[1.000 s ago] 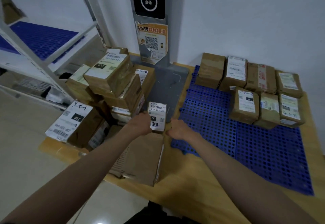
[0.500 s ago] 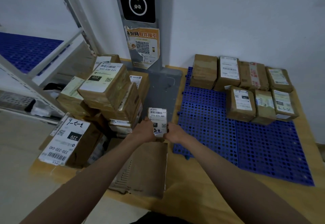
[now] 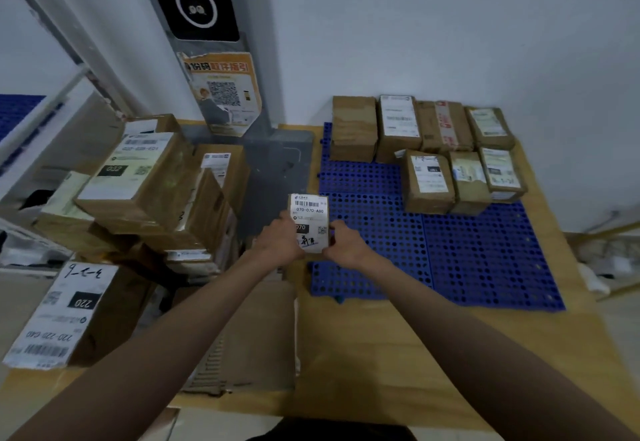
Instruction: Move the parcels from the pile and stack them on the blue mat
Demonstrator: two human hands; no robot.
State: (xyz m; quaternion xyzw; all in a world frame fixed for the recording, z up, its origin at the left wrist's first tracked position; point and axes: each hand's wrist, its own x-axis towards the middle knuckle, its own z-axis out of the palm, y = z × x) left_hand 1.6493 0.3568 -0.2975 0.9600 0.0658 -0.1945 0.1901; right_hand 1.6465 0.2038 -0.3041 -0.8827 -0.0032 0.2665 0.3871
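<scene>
A small brown parcel with a white label reading 070 is held up between both hands, just left of the blue mat. My left hand grips its left side and my right hand grips its right side. The pile of brown parcels stands to the left, with a big labelled box 220 at its near end. Several parcels stand in two rows at the far side of the mat.
A grey scanner post with an orange QR poster rises between pile and mat. A flat cardboard piece lies under my left arm. White shelving stands at the left. The white wall runs behind the mat.
My right hand has closed onto the small parcel's right side, so both hands now hold it. The parcel has shifted slightly right toward the mat's edge.
</scene>
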